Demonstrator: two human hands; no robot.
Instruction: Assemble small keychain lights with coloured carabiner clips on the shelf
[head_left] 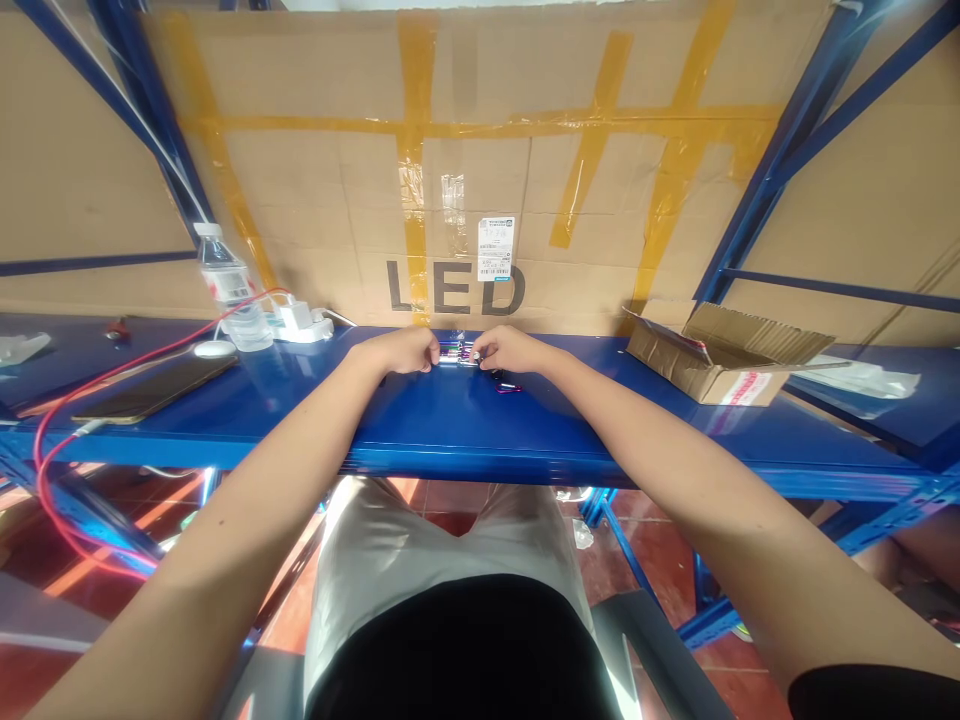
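Observation:
My left hand [401, 350] rests at the back of the blue shelf, its fingers curled closed at the left end of a small bundle of shiny, multicoloured pieces [454, 354]. Clear plastic seems to lie around the bundle; its kind is too small to make out. At the bundle's right end, my right hand [514, 350] is closed, thumb and fingertips pinched on a tiny silvery piece [475, 358]. Just below the right hand lies a small, glossy pink-purple piece [508, 388], with something dark beside it partly hidden by the fingers.
An open cardboard box [705, 355] stands at the right of the blue shelf [480, 430]. On the left are a water bottle [234, 290], a white power strip [300, 322], a phone [157, 388] and a red cable [45, 440]. A large carton [337, 220] closes off the back.

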